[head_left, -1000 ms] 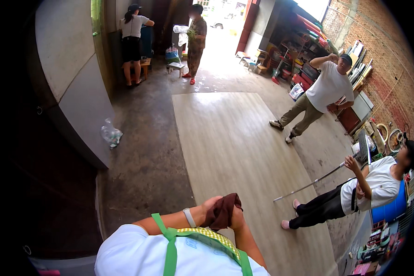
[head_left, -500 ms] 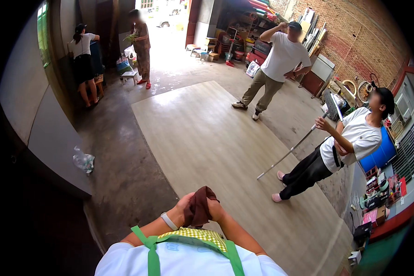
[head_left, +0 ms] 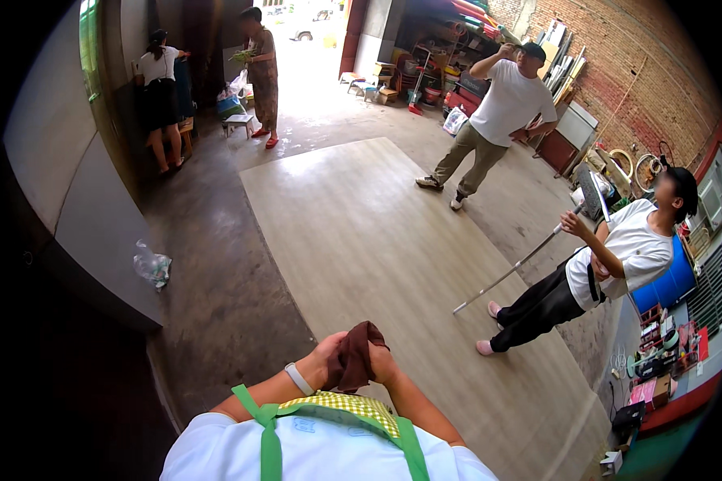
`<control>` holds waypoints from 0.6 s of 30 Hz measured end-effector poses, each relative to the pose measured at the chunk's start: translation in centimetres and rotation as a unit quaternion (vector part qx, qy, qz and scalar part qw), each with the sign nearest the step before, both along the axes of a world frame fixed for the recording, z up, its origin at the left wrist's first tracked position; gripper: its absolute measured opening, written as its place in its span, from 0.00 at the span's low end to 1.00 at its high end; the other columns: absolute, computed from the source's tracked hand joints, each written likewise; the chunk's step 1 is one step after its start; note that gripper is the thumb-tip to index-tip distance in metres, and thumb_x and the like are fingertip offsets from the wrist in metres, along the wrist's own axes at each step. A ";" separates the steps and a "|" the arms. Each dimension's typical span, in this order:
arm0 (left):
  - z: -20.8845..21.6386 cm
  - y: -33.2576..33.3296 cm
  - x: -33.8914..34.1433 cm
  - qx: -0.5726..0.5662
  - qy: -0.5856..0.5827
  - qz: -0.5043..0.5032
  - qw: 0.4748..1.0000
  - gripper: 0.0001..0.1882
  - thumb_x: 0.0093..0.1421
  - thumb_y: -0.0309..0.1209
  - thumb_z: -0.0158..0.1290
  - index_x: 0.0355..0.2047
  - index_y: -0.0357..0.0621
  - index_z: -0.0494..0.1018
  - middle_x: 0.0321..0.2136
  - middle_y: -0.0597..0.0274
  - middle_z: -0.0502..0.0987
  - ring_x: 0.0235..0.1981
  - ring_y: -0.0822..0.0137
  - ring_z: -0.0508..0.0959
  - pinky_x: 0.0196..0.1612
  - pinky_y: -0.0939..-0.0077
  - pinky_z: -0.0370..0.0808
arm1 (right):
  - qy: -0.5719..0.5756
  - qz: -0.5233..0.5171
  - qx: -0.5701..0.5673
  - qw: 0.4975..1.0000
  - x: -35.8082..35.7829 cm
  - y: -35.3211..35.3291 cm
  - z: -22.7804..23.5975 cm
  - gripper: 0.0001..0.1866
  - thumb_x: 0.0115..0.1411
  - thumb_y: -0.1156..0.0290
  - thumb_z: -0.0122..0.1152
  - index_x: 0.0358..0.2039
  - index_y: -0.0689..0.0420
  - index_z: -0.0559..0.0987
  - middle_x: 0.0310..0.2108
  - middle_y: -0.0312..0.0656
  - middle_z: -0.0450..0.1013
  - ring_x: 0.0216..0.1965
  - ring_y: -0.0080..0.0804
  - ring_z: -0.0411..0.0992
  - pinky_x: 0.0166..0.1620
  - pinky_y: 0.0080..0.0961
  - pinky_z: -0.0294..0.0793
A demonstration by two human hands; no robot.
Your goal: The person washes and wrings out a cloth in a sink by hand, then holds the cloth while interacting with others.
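Note:
A dark brown cloth [head_left: 350, 361] is bunched between my two hands, close in front of my chest. My left hand [head_left: 326, 353], with a pale band on its wrist, is closed on the cloth's left side. On the other side my right hand [head_left: 383, 363] grips it too, its fingers partly covered by the folds. Below the hands lies the yellow checked bib with green straps of my apron [head_left: 353, 406]. Beyond them a large beige floor sheet [head_left: 361, 232] spreads over the concrete.
To the right a person [head_left: 618, 256] holds a long-handled floor squeegee or mop [head_left: 521, 263]. Another person [head_left: 501, 104] stands past the sheet's far right edge. Two more people are near the doorway at far left. A plastic bag [head_left: 152, 264] lies by the left wall; clutter lines the right side.
The whole view has shifted slightly, with the surroundings a little farther right. Both hands keep hold of the cloth, almost in the same place.

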State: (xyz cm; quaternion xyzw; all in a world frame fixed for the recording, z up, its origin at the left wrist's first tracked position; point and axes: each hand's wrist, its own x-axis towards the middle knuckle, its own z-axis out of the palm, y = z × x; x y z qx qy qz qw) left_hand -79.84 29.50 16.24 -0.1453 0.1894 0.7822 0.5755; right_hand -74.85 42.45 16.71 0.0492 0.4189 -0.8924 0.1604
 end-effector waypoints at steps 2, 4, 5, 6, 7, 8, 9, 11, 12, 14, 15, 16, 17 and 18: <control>0.2 0.1 0.0 0.003 -0.003 -0.005 1.000 0.20 0.60 0.40 0.32 0.41 0.39 0.68 0.39 0.52 0.73 0.39 0.54 0.73 0.44 0.54 0.70 | -0.012 0.006 0.003 1.000 0.0 0.3 0.2 0.08 0.59 0.67 0.47 0.33 0.57 0.71 0.28 0.37 0.70 0.29 0.26 0.69 0.32 0.22 0.70; 0.2 0.1 -0.1 -0.019 0.030 -0.031 0.999 0.20 0.60 0.40 0.33 0.40 0.39 0.68 0.38 0.52 0.73 0.39 0.54 0.73 0.45 0.53 0.69 | 0.012 0.007 0.011 1.000 -0.2 0.5 -0.1 0.09 0.59 0.66 0.46 0.33 0.57 0.71 0.29 0.37 0.70 0.30 0.25 0.69 0.33 0.21 0.70; 0.1 0.0 -0.2 -0.019 0.030 -0.029 0.999 0.20 0.60 0.40 0.33 0.40 0.39 0.68 0.38 0.52 0.73 0.39 0.54 0.73 0.45 0.53 0.69 | 0.012 0.009 0.011 1.000 -0.3 0.4 0.1 0.09 0.59 0.66 0.46 0.33 0.57 0.71 0.29 0.37 0.70 0.30 0.25 0.69 0.33 0.21 0.70; -0.1 0.0 -0.4 -0.009 0.014 -0.018 1.000 0.20 0.60 0.40 0.33 0.40 0.39 0.68 0.38 0.52 0.73 0.39 0.54 0.73 0.44 0.52 0.69 | 0.001 0.015 0.008 1.000 -0.4 0.3 0.3 0.10 0.60 0.65 0.46 0.34 0.57 0.71 0.29 0.36 0.70 0.29 0.23 0.69 0.32 0.19 0.71; -0.3 0.1 -0.4 0.002 -0.002 -0.012 1.000 0.20 0.60 0.40 0.33 0.40 0.39 0.68 0.38 0.52 0.73 0.39 0.54 0.73 0.44 0.51 0.70 | -0.011 0.016 0.006 1.000 -0.3 0.2 0.8 0.11 0.60 0.64 0.46 0.34 0.57 0.72 0.29 0.35 0.71 0.28 0.22 0.69 0.30 0.17 0.71; -0.3 0.2 -0.5 0.003 -0.002 -0.016 1.000 0.20 0.60 0.40 0.33 0.40 0.39 0.68 0.38 0.52 0.73 0.39 0.54 0.73 0.44 0.51 0.70 | -0.011 0.011 0.007 1.000 -0.4 0.2 1.1 0.11 0.60 0.64 0.46 0.34 0.57 0.72 0.29 0.35 0.71 0.28 0.22 0.69 0.30 0.17 0.71; -0.3 0.1 -0.6 -0.003 -0.008 -0.010 1.000 0.20 0.60 0.40 0.33 0.40 0.38 0.67 0.38 0.51 0.73 0.38 0.54 0.73 0.43 0.50 0.70 | -0.015 0.019 0.006 1.000 -0.5 0.2 1.4 0.11 0.60 0.64 0.46 0.35 0.57 0.72 0.30 0.35 0.71 0.29 0.22 0.69 0.31 0.17 0.71; 0.7 0.2 -0.6 -0.007 -0.009 -0.012 1.000 0.20 0.60 0.40 0.33 0.40 0.38 0.67 0.38 0.51 0.73 0.38 0.53 0.73 0.43 0.49 0.70 | -0.015 0.019 0.007 1.000 -0.4 0.5 1.6 0.11 0.60 0.63 0.46 0.35 0.57 0.72 0.30 0.35 0.71 0.29 0.22 0.69 0.32 0.17 0.71; 1.4 0.0 -0.1 -0.013 0.007 -0.031 0.999 0.20 0.60 0.39 0.33 0.40 0.38 0.67 0.38 0.51 0.73 0.38 0.53 0.74 0.43 0.49 0.70 | -0.021 0.021 0.021 0.999 0.0 0.6 1.2 0.11 0.60 0.64 0.45 0.35 0.58 0.72 0.30 0.36 0.71 0.29 0.22 0.70 0.32 0.19 0.71; 1.7 0.1 -0.7 -0.009 0.021 -0.009 1.000 0.19 0.60 0.38 0.34 0.40 0.37 0.67 0.38 0.50 0.73 0.37 0.54 0.74 0.44 0.52 0.69 | 0.020 0.023 0.046 0.998 -0.6 0.6 2.0 0.12 0.61 0.65 0.43 0.35 0.59 0.72 0.28 0.38 0.72 0.30 0.23 0.70 0.34 0.20 0.71; 1.5 0.1 -1.0 -0.024 -0.020 0.025 0.999 0.18 0.59 0.37 0.34 0.39 0.37 0.67 0.37 0.50 0.74 0.37 0.54 0.74 0.45 0.53 0.70 | 0.031 0.049 0.055 0.997 -0.9 1.2 2.2 0.12 0.61 0.65 0.43 0.36 0.59 0.72 0.31 0.38 0.72 0.32 0.24 0.70 0.35 0.20 0.71; 0.6 -0.4 -1.2 -0.004 -0.023 0.030 0.999 0.18 0.59 0.36 0.34 0.39 0.36 0.67 0.38 0.50 0.73 0.39 0.54 0.74 0.46 0.53 0.69 | 0.021 0.041 0.064 0.997 -0.7 1.4 2.4 0.13 0.61 0.65 0.43 0.38 0.60 0.71 0.34 0.39 0.71 0.34 0.25 0.70 0.36 0.21 0.71; 0.4 -0.8 -1.6 0.017 -0.028 0.034 0.999 0.18 0.59 0.36 0.35 0.40 0.36 0.67 0.39 0.49 0.73 0.40 0.54 0.73 0.48 0.54 0.68 | 0.010 0.032 0.074 0.997 -0.5 1.7 2.8 0.14 0.60 0.64 0.43 0.40 0.61 0.71 0.36 0.39 0.71 0.35 0.25 0.70 0.38 0.21 0.71; 0.3 -1.0 -2.2 0.022 -0.022 0.031 0.999 0.18 0.59 0.36 0.35 0.40 0.36 0.67 0.39 0.49 0.73 0.40 0.54 0.73 0.48 0.54 0.68 | 0.015 0.029 0.079 0.996 -0.6 2.0 3.3 0.14 0.60 0.64 0.43 0.40 0.61 0.71 0.36 0.39 0.71 0.35 0.25 0.70 0.38 0.21 0.71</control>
